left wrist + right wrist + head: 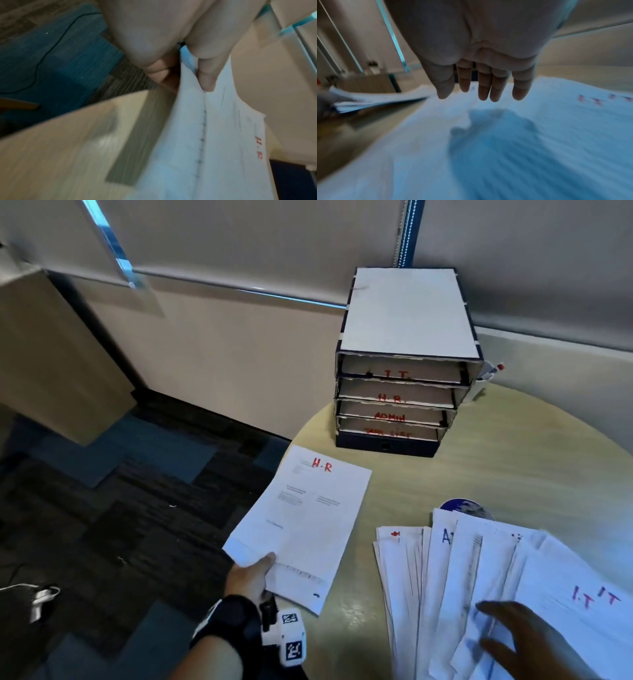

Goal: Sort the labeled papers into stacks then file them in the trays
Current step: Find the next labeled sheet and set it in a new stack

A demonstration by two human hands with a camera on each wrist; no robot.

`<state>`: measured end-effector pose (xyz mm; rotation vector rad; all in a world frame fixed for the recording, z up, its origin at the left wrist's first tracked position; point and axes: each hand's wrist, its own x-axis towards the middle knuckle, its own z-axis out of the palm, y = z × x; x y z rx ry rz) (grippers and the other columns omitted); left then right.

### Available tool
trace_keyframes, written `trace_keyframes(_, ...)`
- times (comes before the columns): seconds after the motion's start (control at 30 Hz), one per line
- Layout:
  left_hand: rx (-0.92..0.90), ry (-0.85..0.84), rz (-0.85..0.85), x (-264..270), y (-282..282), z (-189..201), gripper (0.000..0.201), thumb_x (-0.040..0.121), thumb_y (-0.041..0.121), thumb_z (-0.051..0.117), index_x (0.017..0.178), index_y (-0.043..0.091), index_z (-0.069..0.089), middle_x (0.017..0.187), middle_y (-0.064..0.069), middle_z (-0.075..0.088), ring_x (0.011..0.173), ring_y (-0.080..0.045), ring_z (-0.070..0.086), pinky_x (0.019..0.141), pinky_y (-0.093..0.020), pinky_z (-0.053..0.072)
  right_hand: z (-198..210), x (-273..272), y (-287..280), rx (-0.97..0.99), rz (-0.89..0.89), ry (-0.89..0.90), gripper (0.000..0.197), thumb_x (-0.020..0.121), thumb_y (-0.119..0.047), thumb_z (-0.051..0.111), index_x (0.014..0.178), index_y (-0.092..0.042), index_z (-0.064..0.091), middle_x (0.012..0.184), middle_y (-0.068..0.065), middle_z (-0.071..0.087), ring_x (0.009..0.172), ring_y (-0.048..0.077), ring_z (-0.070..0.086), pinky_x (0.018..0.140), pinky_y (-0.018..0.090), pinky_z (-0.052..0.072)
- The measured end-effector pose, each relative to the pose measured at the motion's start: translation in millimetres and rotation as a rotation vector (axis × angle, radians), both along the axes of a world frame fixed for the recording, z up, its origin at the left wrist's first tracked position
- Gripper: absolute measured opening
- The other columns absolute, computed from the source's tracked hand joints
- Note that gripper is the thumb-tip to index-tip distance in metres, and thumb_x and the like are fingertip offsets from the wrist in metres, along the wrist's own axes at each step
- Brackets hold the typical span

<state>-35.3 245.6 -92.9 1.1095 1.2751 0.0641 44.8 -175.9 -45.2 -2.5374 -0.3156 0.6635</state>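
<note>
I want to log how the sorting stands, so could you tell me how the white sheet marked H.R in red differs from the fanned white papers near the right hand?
The H.R sheet is pinched at its near edge by the left hand; the fanned papers lie under the open right hand, which grips nothing. The H.R sheet overhangs the table's left edge; the fanned papers overlap in a loose spread showing mixed labels, including I.T. Both are white with handwritten labels.

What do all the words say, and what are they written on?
"I.T." on the top tray.
"H.R." on the second tray.
"ADMIN" on the third tray.
Fourth tray: red, too blurred.
"H.R" on the sheet the left hand holds.
"I.T", "IT" on the fanned papers.
Printed text: too small.
</note>
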Motion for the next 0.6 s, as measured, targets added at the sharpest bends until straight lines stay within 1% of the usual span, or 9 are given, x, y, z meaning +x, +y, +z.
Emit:
trace_keyframes(0.07, -0.037, 0.015, 0.032, 12, -7, -7, 0.036, 0.085, 0.014, 0.077, 0.115, -0.002, 0.065, 0.094, -0.023, 0.072, 0.071, -0.033, 0.069, 0.053, -0.031, 0.048, -43, -12, -20, 0.034, 0.053, -0.1, 0.048, 0.073, -0.071, 0.048, 0.117, -0.05, 0.049, 0.106, -0.025, 0.066, 0.089, -0.017, 0.058, 0.08, 0.005, 0.043)
trace_keyframes(0.13, -0.023, 0.046, 0.05, 22, -13, -6, 0.037, 0.086, 0.014, 0.075, 0.114, -0.005, 0.062, 0.093, -0.021, 0.07, 0.066, -0.029, 0.064, 0.048, -0.026, 0.045, -56, -22, -28, 0.085, 0.106, -0.193, 0.044, 0.086, -0.076, 0.032, 0.127, -0.059, 0.04, 0.132, -0.045, 0.041, 0.107, -0.023, 0.05, 0.099, -0.003, 0.025)
trace_keyframes(0.17, -0.001, 0.061, 0.047, 26, -13, -8, 0.037, 0.086, 0.013, 0.074, 0.115, -0.005, 0.061, 0.094, -0.019, 0.068, 0.065, -0.027, 0.062, 0.047, -0.024, 0.044, -58, -25, -31, 0.073, 0.127, -0.204, 0.047, 0.086, -0.079, 0.029, 0.127, -0.061, 0.041, 0.129, -0.047, 0.042, 0.104, -0.021, 0.053, 0.099, -0.005, 0.022)
trace_keyframes(0.27, 0.059, 0.115, 0.003, 34, -16, 1, 0.035, 0.087, 0.009, 0.072, 0.116, -0.006, 0.06, 0.083, -0.013, 0.063, 0.064, -0.024, 0.057, 0.052, -0.026, 0.042, -47, -28, -23, -0.052, 0.099, -0.097, 0.064, 0.082, -0.084, 0.025, 0.092, -0.041, 0.072, 0.085, -0.015, 0.073, 0.076, 0.0, 0.067, 0.082, 0.006, 0.041)
trace_keyframes(0.33, 0.069, 0.155, -0.012, 33, -14, 8, 0.039, 0.086, 0.008, 0.071, 0.118, -0.008, 0.057, 0.073, -0.012, 0.057, 0.058, -0.023, 0.051, 0.053, -0.029, 0.039, -27, -28, -20, -0.116, 0.028, -0.028, 0.068, 0.079, -0.083, 0.036, 0.085, -0.03, 0.077, 0.082, -0.009, 0.073, 0.075, 0.002, 0.066, 0.067, 0.014, 0.047)
trace_keyframes(0.43, 0.193, 0.258, 0.043, 23, -4, 24, 0.055, 0.071, 0.018, 0.079, 0.112, -0.002, 0.049, 0.077, -0.023, 0.059, 0.061, -0.032, 0.059, 0.055, -0.041, 0.049, -19, -31, -36, -0.173, -0.114, -0.026, 0.039, 0.073, -0.047, 0.079, 0.105, -0.025, 0.074, 0.107, -0.004, 0.07, 0.099, 0.014, 0.067, 0.085, 0.021, 0.045)
trace_keyframes(0.47, 0.314, 0.374, -0.018, 18, 2, 28, 0.066, 0.064, 0.025, 0.08, 0.116, -0.003, 0.051, 0.092, -0.028, 0.063, 0.074, -0.04, 0.065, 0.064, -0.051, 0.054, -17, -32, -43, -0.169, -0.147, -0.015, 0.04, 0.074, -0.037, 0.082, 0.109, -0.023, 0.072, 0.11, -0.001, 0.068, 0.103, 0.018, 0.066, 0.088, 0.021, 0.042)
trace_keyframes(0.53, 0.66, 0.465, -0.18, 11, -3, 42, 0.067, 0.066, 0.025, 0.078, 0.126, 0.004, 0.055, 0.119, -0.027, 0.06, 0.104, -0.043, 0.062, 0.09, -0.054, 0.052, -10, -34, -66, -0.216, -0.253, 0.031, 0.041, 0.079, -0.033, 0.077, 0.118, -0.022, 0.067, 0.118, 0.001, 0.063, 0.111, 0.02, 0.061, 0.091, 0.021, 0.039)
trace_keyframes(0.6, 0.907, 0.212, -0.387, 13, -40, 69, 0.052, 0.077, 0.011, 0.074, 0.126, 0.006, 0.057, 0.12, -0.018, 0.059, 0.101, -0.037, 0.059, 0.092, -0.044, 0.048, -9, -39, -93, -0.279, -0.335, 0.093, 0.05, 0.082, -0.037, 0.071, 0.129, -0.025, 0.058, 0.132, 0.003, 0.055, 0.122, 0.021, 0.053, 0.1, 0.025, 0.037)
